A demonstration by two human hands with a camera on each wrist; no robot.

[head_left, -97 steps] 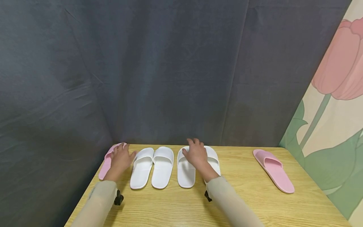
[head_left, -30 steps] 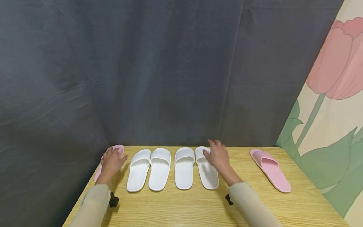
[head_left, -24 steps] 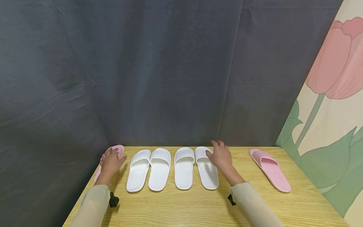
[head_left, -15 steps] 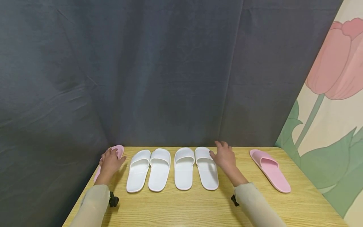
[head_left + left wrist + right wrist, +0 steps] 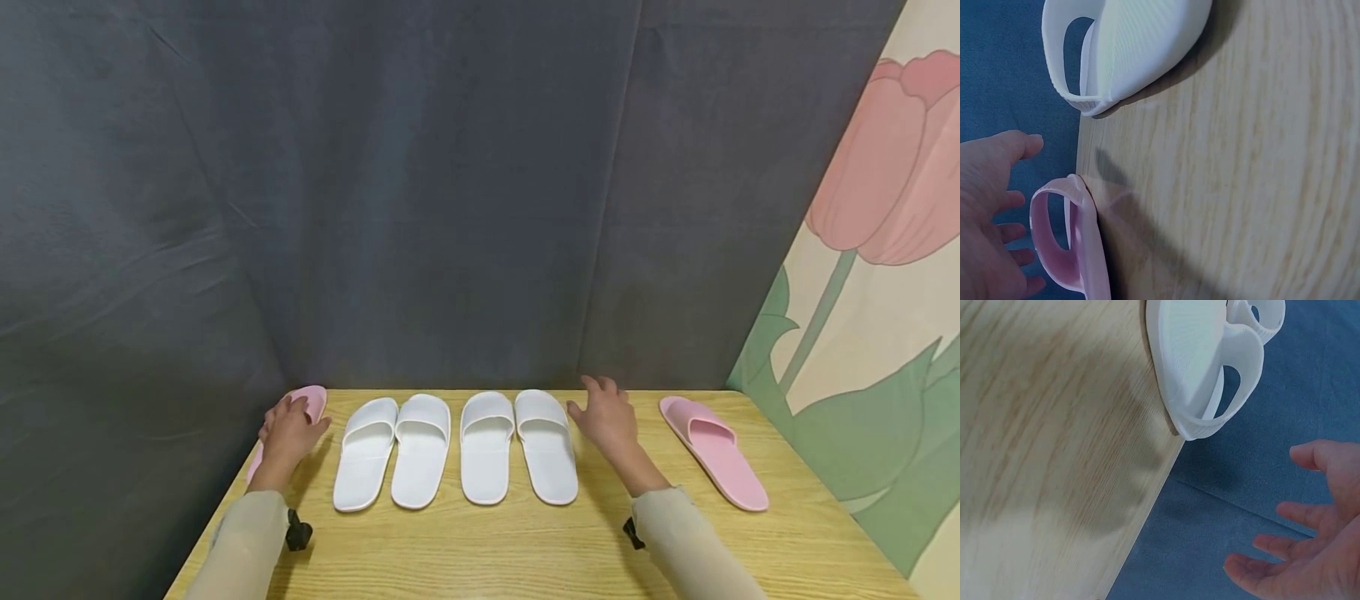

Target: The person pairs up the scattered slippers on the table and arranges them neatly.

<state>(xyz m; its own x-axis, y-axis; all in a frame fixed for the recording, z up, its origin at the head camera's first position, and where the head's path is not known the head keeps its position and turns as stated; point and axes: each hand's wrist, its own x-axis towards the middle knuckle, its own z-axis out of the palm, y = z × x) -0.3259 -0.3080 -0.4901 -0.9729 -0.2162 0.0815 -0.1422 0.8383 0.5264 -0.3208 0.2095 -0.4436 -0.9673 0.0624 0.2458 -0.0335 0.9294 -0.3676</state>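
Observation:
My left hand (image 5: 291, 433) hovers over the pink slipper (image 5: 312, 400) at the table's left end, fingers spread; the left wrist view shows a gap between the hand (image 5: 988, 219) and that slipper's strap (image 5: 1054, 262). My right hand (image 5: 609, 421) is just right of the rightmost white slipper (image 5: 551, 467), with relaxed fingers and nothing held. In the right wrist view the hand (image 5: 1310, 537) is apart from the white slipper (image 5: 1191, 362). Part of the left pink slipper is hidden under my left hand in the head view.
Three more white slippers (image 5: 485, 467) (image 5: 420, 467) (image 5: 363, 467) stand in the row on the wooden table (image 5: 465, 558). Another pink slipper (image 5: 723, 462) lies at the right. A dark curtain (image 5: 450, 192) hangs behind, and a tulip-painted wall (image 5: 885, 333) is at the right.
My right hand has moved right, from over the right white slippers to beside them. The two right white slippers now lie closer together. My left hand has shifted slightly left over the pink slipper.

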